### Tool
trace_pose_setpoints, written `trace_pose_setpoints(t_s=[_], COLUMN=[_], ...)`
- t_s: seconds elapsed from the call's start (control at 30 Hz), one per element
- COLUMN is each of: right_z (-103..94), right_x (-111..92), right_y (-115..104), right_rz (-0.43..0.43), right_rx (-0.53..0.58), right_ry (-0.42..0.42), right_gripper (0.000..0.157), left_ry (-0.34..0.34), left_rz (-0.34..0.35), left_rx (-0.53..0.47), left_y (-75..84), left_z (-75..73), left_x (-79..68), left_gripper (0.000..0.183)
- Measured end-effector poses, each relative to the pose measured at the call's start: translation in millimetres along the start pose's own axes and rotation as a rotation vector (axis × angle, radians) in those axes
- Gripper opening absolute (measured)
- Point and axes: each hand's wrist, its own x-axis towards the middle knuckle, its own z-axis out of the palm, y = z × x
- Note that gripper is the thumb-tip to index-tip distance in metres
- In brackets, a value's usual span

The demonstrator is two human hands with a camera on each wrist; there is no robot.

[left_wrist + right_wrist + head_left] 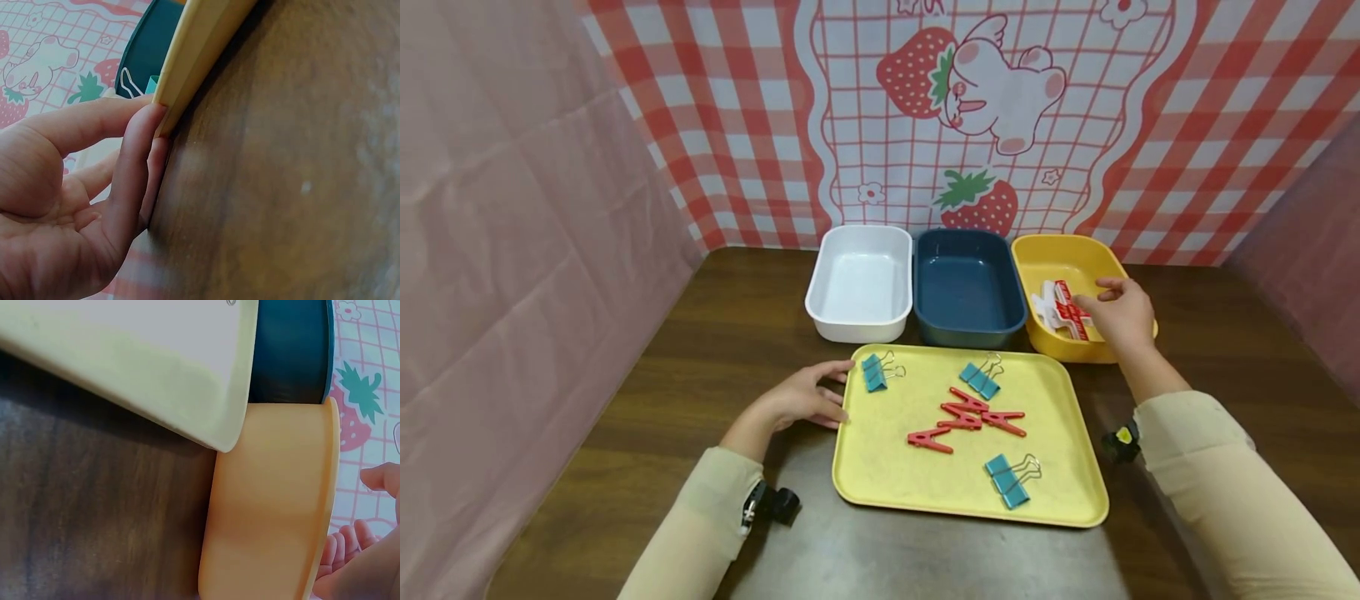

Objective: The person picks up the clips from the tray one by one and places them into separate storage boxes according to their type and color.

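Overhanging the yellow bin, right-hand fingers partly hide red-and-white clips.

Behind the dark wood-grain counter hung a red-and-white checked cloth, printed with strawberries and a pale winged character. Creased pink fabric rose left of the counter, a pink panel right of it; the counter's near middle looked grey.

Right hand is hanging just beside the yellow bin, partly cut off. A pale tray is overlapping the bin's corner in view, dark blue bin sitting alongside, brown desk showing lower left.
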Motion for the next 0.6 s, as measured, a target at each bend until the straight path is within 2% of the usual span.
trace_pose_setpoints(t_s=[0.17,0.6], right_z=[-0.4,-3.3], right_x=[-5,-15], right_y=[2,8], right_rz=[-0.029,-0.016], right_rx=[-0.001,0.063], right_ry=[0.011,0.021], right_gripper=[0.058,0.057], left_ry=[0.001,0.009], left_rz=[-0.001,-0.002], left_rx=[-0.001,0.002], left_y=[0.0,-0.1], left_z=[0.1,0.9], left_x=[0.1,-0.5], left_gripper=[0.082,0.082])
